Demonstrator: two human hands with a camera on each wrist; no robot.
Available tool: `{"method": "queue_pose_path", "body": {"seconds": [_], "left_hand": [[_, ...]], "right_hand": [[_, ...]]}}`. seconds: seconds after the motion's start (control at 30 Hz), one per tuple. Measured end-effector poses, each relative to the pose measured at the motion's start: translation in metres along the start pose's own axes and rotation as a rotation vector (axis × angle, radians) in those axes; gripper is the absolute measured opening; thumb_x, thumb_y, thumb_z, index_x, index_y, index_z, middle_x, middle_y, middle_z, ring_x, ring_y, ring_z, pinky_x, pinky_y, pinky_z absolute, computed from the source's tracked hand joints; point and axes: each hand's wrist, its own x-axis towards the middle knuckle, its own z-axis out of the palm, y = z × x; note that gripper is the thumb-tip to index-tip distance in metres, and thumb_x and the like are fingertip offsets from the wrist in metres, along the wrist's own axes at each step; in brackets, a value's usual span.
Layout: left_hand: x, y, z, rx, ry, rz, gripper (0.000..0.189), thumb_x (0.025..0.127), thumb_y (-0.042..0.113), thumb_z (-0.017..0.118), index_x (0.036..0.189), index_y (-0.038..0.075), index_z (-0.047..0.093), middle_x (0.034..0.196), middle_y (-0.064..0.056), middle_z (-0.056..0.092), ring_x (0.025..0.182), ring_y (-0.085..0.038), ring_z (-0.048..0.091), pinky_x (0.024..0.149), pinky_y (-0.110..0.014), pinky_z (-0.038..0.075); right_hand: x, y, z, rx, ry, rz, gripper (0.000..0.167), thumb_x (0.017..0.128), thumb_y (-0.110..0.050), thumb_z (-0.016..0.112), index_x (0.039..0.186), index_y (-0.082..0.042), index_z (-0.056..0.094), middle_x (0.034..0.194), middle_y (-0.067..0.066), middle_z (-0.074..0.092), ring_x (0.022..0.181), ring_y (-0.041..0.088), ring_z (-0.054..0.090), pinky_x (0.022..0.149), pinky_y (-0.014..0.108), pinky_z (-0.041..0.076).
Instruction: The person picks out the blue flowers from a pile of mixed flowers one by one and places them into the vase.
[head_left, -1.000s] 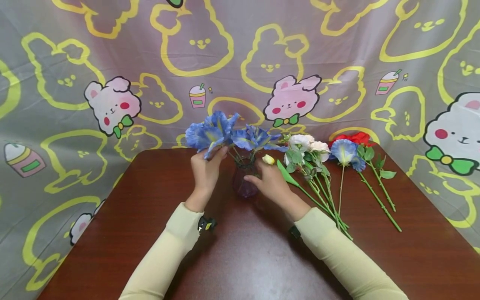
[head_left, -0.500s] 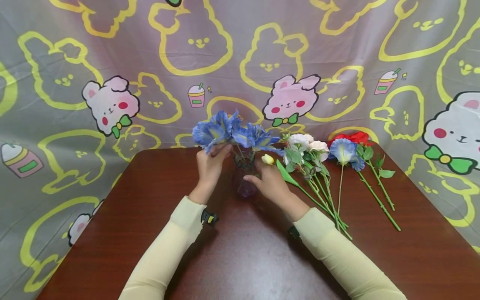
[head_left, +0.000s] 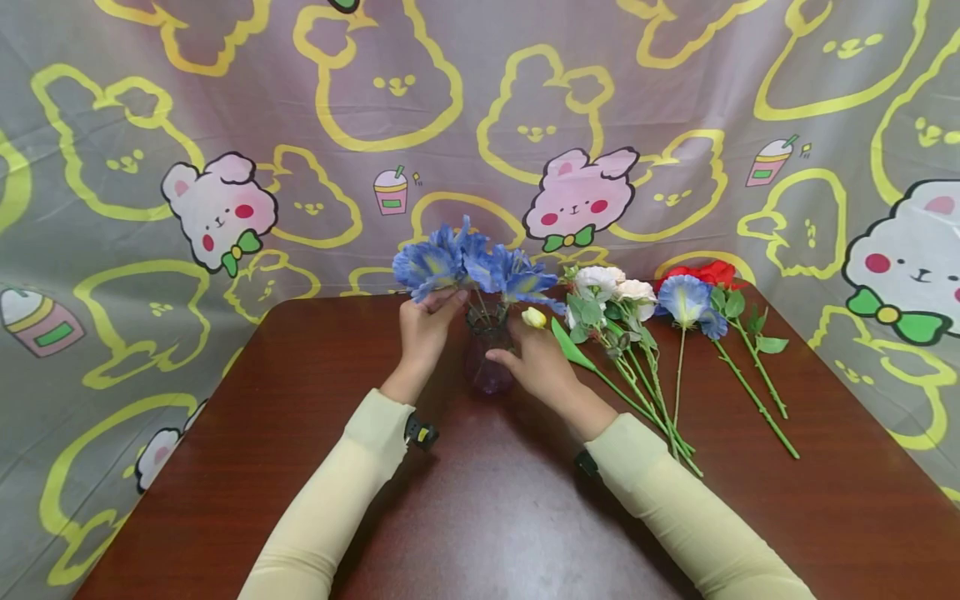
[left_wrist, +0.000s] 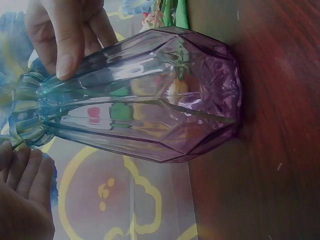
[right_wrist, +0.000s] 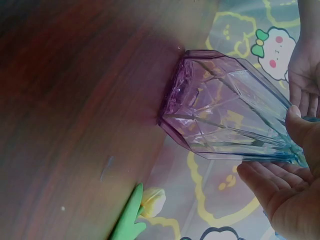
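No writing, brand or number can be read: the cloth (head_left: 468, 158) beyond the far edge of the table (head_left: 510, 500) bears printed cups (head_left: 391, 192) with plain green labels (head_left: 392, 203); the yellow patch (head_left: 423, 435) on the black wristband (head_left: 412, 427) is too small to read

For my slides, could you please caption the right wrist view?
Right hand grips a see-through vase near a yellow tulip.

Teal-purple vase (left_wrist: 145, 97), blue flowers (head_left: 429, 265)
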Motion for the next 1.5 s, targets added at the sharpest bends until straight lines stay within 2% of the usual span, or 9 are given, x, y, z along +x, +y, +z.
{"method": "queue_pose_path", "body": {"seconds": [0.1, 0.23, 0.5, 0.77, 0.97, 1.17, 1.3, 1.4, 1.5], "left_hand": [[-0.002, 0.004, 0.000, 0.013, -0.009, -0.007, 0.016, 0.088, -0.007, 0.065, 0.095, -0.021, 0.066, 0.092, -0.033, 0.066, 0.089, -0.051, 0.063, 0.079, -0.042, 0.056], [-0.002, 0.002, -0.001, -0.004, -0.012, -0.028, 0.016, 0.089, -0.007, 0.065, 0.096, -0.021, 0.066, 0.091, -0.030, 0.068, 0.088, -0.048, 0.065, 0.082, -0.053, 0.053], [0.001, -0.024, -0.006, -0.053, -0.018, -0.067, 0.018, 0.089, -0.001, 0.068, 0.097, -0.018, 0.068, 0.090, -0.022, 0.071, 0.076, -0.013, 0.070, 0.083, -0.052, 0.053], [-0.002, -0.035, -0.008, -0.126, -0.022, -0.060, 0.021, 0.089, -0.002, 0.068, 0.100, -0.020, 0.066, 0.086, -0.004, 0.072, 0.080, -0.012, 0.069, 0.084, -0.052, 0.052], [-0.004, -0.036, -0.010, -0.160, -0.032, -0.070, 0.021, 0.088, -0.007, 0.066, 0.103, -0.022, 0.063, 0.093, -0.013, 0.073, 0.084, -0.012, 0.070, 0.085, -0.052, 0.051], [-0.006, -0.031, -0.015, -0.085, -0.055, -0.065, 0.023, 0.088, -0.005, 0.067, 0.107, -0.018, 0.065, 0.103, -0.027, 0.068, 0.085, -0.008, 0.069, 0.084, -0.046, 0.054], [-0.011, -0.014, -0.016, -0.048, -0.081, -0.056, 0.025, 0.088, -0.005, 0.067, 0.108, -0.020, 0.063, 0.107, -0.032, 0.064, 0.086, -0.007, 0.068, 0.085, -0.046, 0.053], [-0.016, -0.002, -0.017, 0.009, -0.091, -0.059, 0.027, 0.088, -0.003, 0.068, 0.109, -0.019, 0.063, 0.108, -0.029, 0.065, 0.090, -0.009, 0.068, 0.086, -0.042, 0.054], [-0.018, 0.000, -0.020, 0.108, -0.120, -0.052, 0.029, 0.088, 0.001, 0.069, 0.112, -0.015, 0.065, 0.109, -0.026, 0.066, 0.097, -0.020, 0.068, 0.085, -0.031, 0.054]], "right_hand": [[0.001, -0.001, 0.000, -0.004, -0.009, 0.017, 0.040, 0.085, -0.029, 0.076, 0.108, -0.002, 0.059, 0.071, 0.007, 0.058, 0.069, 0.029, 0.059, 0.065, 0.047, 0.048], [0.001, -0.001, -0.002, 0.005, -0.016, 0.027, 0.044, 0.085, -0.029, 0.076, 0.115, -0.001, 0.059, 0.078, 0.011, 0.063, 0.075, 0.030, 0.062, 0.069, 0.047, 0.049], [0.000, -0.002, -0.002, -0.002, -0.026, 0.036, 0.046, 0.085, -0.029, 0.076, 0.118, -0.001, 0.059, 0.078, 0.009, 0.062, 0.074, 0.027, 0.060, 0.068, 0.045, 0.049], [0.000, -0.002, -0.001, -0.002, -0.032, 0.046, 0.045, 0.085, -0.029, 0.076, 0.118, -0.002, 0.059, 0.070, 0.004, 0.056, 0.068, 0.024, 0.055, 0.066, 0.044, 0.048], [0.001, -0.001, 0.000, -0.013, -0.027, 0.045, 0.043, 0.086, -0.030, 0.075, 0.115, -0.003, 0.059, 0.073, 0.005, 0.059, 0.070, 0.026, 0.057, 0.067, 0.045, 0.048], [0.000, 0.000, -0.001, -0.019, -0.025, 0.042, 0.051, 0.085, -0.030, 0.076, 0.122, 0.000, 0.057, 0.070, 0.005, 0.056, 0.068, 0.026, 0.055, 0.066, 0.045, 0.047], [0.000, 0.000, -0.001, -0.020, -0.027, 0.039, 0.059, 0.086, -0.031, 0.075, 0.130, 0.002, 0.053, 0.067, 0.003, 0.051, 0.065, 0.024, 0.051, 0.064, 0.044, 0.046], [0.000, 0.000, -0.001, -0.020, -0.022, 0.033, 0.050, 0.086, -0.031, 0.076, 0.120, 0.000, 0.056, 0.064, 0.002, 0.048, 0.062, 0.023, 0.049, 0.062, 0.043, 0.045], [0.000, 0.000, 0.000, -0.017, -0.016, 0.031, 0.040, 0.085, -0.030, 0.076, 0.108, -0.003, 0.058, 0.064, 0.001, 0.047, 0.062, 0.023, 0.049, 0.060, 0.043, 0.045]]}}
